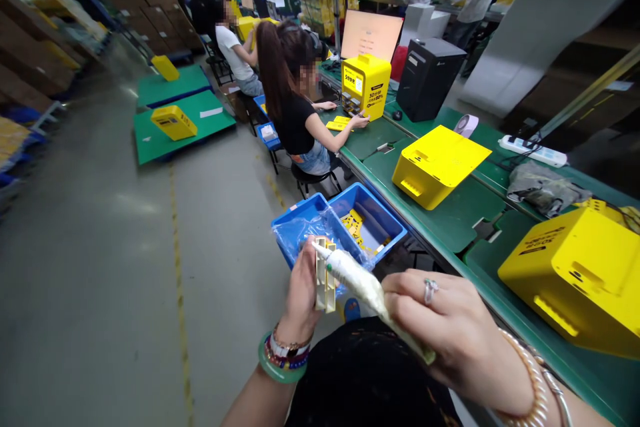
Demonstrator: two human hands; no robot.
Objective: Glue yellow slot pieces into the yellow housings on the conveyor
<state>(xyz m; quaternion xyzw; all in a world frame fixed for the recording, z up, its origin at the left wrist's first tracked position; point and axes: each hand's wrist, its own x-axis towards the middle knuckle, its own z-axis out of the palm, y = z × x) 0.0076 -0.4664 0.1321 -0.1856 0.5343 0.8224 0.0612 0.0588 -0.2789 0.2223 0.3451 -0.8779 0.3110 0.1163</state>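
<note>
My left hand is closed around a small pale-yellow plastic part with open compartments, held upright in front of my body. In my right hand is a squeezed white glue tube, my fingers wrapped round its flattened rear end. The tube's narrow nozzle points left and lies at the upper edge of the plastic part; whether it touches cannot be made out. Just beyond my hands are two blue bins, a left bin with clear plastic film in it and a right bin holding yellow pieces.
Along my right runs a green workbench with a yellow case and a nearer yellow case. A power strip and a black computer tower stand farther back. A seated co-worker handles another yellow case.
</note>
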